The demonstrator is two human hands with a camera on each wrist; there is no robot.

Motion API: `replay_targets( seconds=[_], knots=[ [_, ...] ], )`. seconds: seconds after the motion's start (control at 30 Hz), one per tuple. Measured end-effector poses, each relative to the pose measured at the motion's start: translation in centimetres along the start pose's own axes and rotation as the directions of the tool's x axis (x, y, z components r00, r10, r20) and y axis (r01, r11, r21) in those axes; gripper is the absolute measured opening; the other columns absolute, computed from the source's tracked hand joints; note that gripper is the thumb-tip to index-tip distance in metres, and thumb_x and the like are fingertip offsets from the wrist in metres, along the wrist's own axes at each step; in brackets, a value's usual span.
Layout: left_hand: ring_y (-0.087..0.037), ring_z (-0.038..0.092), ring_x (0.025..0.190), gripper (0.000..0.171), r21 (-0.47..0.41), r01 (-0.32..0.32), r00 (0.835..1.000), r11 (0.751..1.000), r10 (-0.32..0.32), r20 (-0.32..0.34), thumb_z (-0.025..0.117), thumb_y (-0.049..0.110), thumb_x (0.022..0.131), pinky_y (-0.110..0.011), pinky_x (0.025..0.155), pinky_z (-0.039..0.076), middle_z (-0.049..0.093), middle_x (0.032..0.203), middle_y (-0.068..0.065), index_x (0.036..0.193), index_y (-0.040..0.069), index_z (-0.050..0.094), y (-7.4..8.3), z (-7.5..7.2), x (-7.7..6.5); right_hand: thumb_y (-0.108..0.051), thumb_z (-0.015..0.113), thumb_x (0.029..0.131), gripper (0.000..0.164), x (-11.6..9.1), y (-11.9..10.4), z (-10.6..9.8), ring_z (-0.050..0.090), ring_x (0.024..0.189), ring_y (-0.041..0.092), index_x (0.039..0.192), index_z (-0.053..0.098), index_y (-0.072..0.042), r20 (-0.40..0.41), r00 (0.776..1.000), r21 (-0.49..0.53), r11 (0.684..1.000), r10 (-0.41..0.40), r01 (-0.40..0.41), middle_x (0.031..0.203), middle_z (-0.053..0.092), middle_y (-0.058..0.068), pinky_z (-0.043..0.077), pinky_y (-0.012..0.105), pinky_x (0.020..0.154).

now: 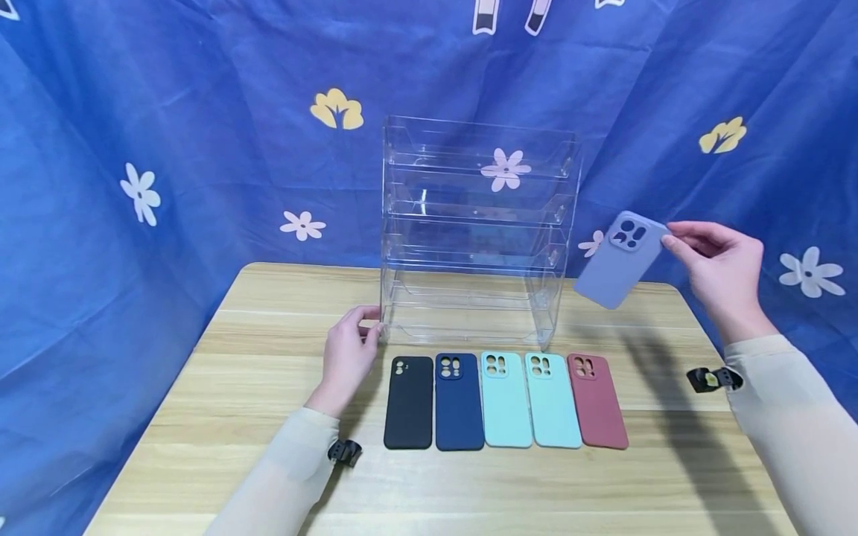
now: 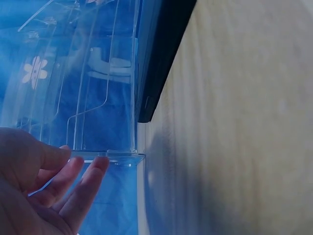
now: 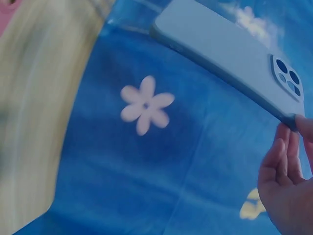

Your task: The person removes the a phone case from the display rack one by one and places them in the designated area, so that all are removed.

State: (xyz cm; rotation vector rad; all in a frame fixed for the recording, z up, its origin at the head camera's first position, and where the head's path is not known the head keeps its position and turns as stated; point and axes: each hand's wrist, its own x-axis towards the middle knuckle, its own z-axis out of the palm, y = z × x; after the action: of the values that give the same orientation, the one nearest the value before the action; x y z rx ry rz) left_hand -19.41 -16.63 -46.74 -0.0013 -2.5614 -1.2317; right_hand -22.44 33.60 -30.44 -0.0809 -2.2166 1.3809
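Note:
My right hand (image 1: 727,268) pinches a lavender phone case (image 1: 620,260) by its top corner and holds it tilted in the air, right of the clear rack. The case has a square camera cutout, also visible in the right wrist view. At the rack's lower left, my left hand (image 1: 348,353) touches the outer side with its fingertips. The transparent tiered rack (image 1: 469,335) stands on the table. Before it lie a black case (image 1: 409,406), a navy case (image 1: 459,406), two mint cases (image 1: 507,409) and a dark pink case (image 1: 601,406), side by side.
The wooden table (image 1: 268,447) ends at the back against a blue patterned curtain (image 1: 234,149), which also hangs along the left and right. The right arm casts a long shadow on the table's right part.

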Motion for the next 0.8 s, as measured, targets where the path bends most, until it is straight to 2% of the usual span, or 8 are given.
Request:
replay_targets(
  seconds=[0.17,0.23,0.33,0.47,0.63,0.7,0.8],
  knots=[
    [-0.024,0.076,0.086,0.028,-0.006,-0.002,1.000,1.000,0.001,-0.003,0.070,0.010,0.097,-0.040,0.068,0.062,0.073,0.122,-0.007,0.126,0.008,0.069,0.0,0.1,0.0,-0.023,0.081,0.090,0.036,-0.4,2.8,-2.3,0.067,0.083,-0.007,0.121,0.076,-0.005,0.088,0.993,-0.120,0.990,0.079,-0.068,0.090,0.073,-0.026,0.051,0.004,0.071],
    [-0.024,0.076,0.085,0.028,-0.010,0.001,1.000,1.000,-0.001,-0.002,0.069,0.010,0.098,-0.039,0.067,0.062,0.073,0.122,-0.008,0.126,0.008,0.069,0.0,0.1,-0.1,-0.026,0.080,0.092,0.038,-0.6,4.0,-3.1,0.065,0.086,-0.007,0.122,0.074,-0.004,0.143,0.984,-0.179,0.980,0.109,-0.082,0.090,0.071,-0.030,0.049,0.004,0.072],
    [-0.024,0.076,0.086,0.028,-0.010,0.001,1.000,1.000,-0.001,0.000,0.069,0.010,0.098,-0.040,0.068,0.062,0.073,0.122,-0.008,0.125,0.008,0.069,0.0,0.1,-0.1,-0.034,0.077,0.094,0.043,-0.8,5.9,-4.1,0.063,0.088,-0.008,0.125,0.072,-0.004,0.238,0.958,-0.277,0.957,0.157,-0.088,0.090,0.069,-0.033,0.048,0.005,0.073],
    [-0.025,0.076,0.086,0.028,-0.008,0.006,1.000,1.000,-0.006,0.001,0.069,0.009,0.098,-0.040,0.068,0.062,0.073,0.122,-0.008,0.126,0.008,0.068,0.0,0.1,-0.1,-0.038,0.076,0.095,0.047,-0.9,8.2,-5.2,0.064,0.086,-0.008,0.126,0.071,-0.003,0.369,0.904,-0.363,0.929,0.216,-0.074,0.092,0.071,-0.031,0.050,0.010,0.072],
    [-0.025,0.076,0.086,0.029,-0.008,0.008,1.000,1.000,-0.008,-0.004,0.069,0.009,0.098,-0.039,0.067,0.062,0.073,0.123,-0.008,0.126,0.008,0.068,0.2,0.0,0.0,-0.034,0.074,0.097,0.047,-1.2,10.2,-5.9,0.068,0.086,-0.004,0.128,0.069,0.001,0.524,0.806,-0.395,0.917,0.276,-0.058,0.096,0.073,-0.026,0.056,0.019,0.071],
    [-0.025,0.076,0.086,0.029,-0.008,0.005,1.000,1.000,-0.005,-0.004,0.069,0.009,0.098,-0.038,0.066,0.062,0.073,0.122,-0.009,0.126,0.008,0.068,0.2,0.0,0.0,-0.032,0.074,0.097,0.047,-1.5,11.0,-6.1,0.068,0.087,-0.003,0.129,0.067,0.002,0.564,0.768,-0.405,0.912,0.304,-0.063,0.098,0.074,-0.023,0.056,0.021,0.071],
    [-0.026,0.076,0.085,0.029,-0.012,0.002,1.000,1.000,-0.002,-0.002,0.070,0.007,0.097,-0.038,0.065,0.062,0.073,0.121,-0.009,0.126,0.007,0.068,0.2,0.1,0.0,-0.030,0.074,0.097,0.046,-2.0,12.4,-6.2,0.065,0.085,-0.004,0.128,0.068,0.003,0.595,0.725,-0.424,0.902,0.347,-0.084,0.098,0.074,-0.020,0.055,0.022,0.071]
  ],
)
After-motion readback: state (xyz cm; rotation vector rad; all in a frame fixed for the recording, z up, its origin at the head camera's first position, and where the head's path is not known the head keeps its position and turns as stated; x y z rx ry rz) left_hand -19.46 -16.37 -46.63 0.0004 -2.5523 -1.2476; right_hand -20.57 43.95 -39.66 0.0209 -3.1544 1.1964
